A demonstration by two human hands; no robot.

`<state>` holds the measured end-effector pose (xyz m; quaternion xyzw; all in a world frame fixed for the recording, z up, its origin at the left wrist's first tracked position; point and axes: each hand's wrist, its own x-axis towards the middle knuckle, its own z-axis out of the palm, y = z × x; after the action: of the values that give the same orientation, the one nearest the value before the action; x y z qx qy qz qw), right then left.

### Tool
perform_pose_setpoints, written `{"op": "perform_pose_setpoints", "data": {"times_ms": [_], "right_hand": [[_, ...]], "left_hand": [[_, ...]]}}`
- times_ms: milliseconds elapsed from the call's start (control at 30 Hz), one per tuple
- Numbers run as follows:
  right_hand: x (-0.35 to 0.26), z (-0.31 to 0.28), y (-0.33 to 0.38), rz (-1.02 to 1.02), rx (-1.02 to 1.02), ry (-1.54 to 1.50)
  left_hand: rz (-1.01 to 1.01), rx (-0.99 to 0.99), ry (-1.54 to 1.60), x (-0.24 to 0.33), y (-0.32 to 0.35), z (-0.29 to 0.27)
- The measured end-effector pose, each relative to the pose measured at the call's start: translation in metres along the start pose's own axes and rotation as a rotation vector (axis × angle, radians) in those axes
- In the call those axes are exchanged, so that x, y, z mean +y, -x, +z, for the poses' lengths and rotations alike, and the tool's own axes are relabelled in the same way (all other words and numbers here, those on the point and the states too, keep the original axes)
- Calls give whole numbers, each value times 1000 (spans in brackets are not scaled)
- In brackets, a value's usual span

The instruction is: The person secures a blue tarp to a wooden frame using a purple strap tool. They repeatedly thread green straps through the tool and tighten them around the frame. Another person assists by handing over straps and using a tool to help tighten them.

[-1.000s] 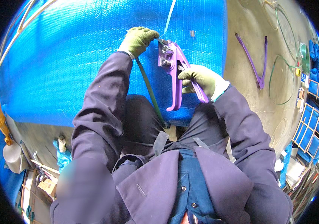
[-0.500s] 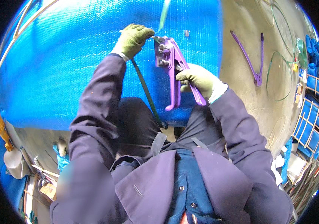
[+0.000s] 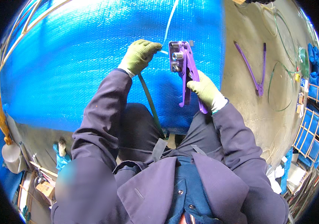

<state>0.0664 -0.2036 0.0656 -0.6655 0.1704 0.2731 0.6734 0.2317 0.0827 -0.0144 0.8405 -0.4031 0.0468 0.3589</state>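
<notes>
My right hand (image 3: 204,89), in a yellow-green work glove, is closed around the handles of a purple strapping tensioner (image 3: 180,61). Its head, with metal rollers and bolts, is raised above a large bundle wrapped in blue bubble sheet (image 3: 81,67). To its left, my gloved left hand (image 3: 139,56) pinches a green strap (image 3: 169,26) between thumb and fingers. One length of strap runs away over the bundle, while another hangs toward my knees. A short strap end pokes out from the left fingers toward the tool. A small metal strap seal (image 3: 191,43) lies beside the tool's head.
A long-handled purple tool (image 3: 258,84) lies spread on the concrete floor at right, near loops of green strap (image 3: 275,108). Blue bundles in wooden frames (image 3: 310,130) stand farther right. Wooden strips (image 3: 17,33) cross at far left; a broom (image 3: 0,115) is below them.
The tensioner has moved slightly right, its head now apart from my left fingers and the strap. My left hand still pinches the strap. The whole view has shifted a little downward.
</notes>
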Motion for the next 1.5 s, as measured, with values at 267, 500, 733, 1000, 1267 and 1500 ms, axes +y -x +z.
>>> {"op": "perform_pose_setpoints", "data": {"times_ms": [267,500,733,1000,1267,1500], "right_hand": [[3,3,-12,9,-37,59],[-4,-11,-23,30,-102,55],[-19,-16,-27,36,-119,251],[-42,-31,-35,81,-95,485],[-33,-33,-41,41,-93,425],[-37,-26,-43,33,-118,405]], "left_hand": [[-144,-60,158,8,3,-5],[-161,-88,201,10,3,-3],[-232,-231,119,12,-1,-10],[-229,-506,-247,16,-10,-23],[-817,-348,1157,20,4,-16],[-1013,-106,1887,37,25,13]]}}
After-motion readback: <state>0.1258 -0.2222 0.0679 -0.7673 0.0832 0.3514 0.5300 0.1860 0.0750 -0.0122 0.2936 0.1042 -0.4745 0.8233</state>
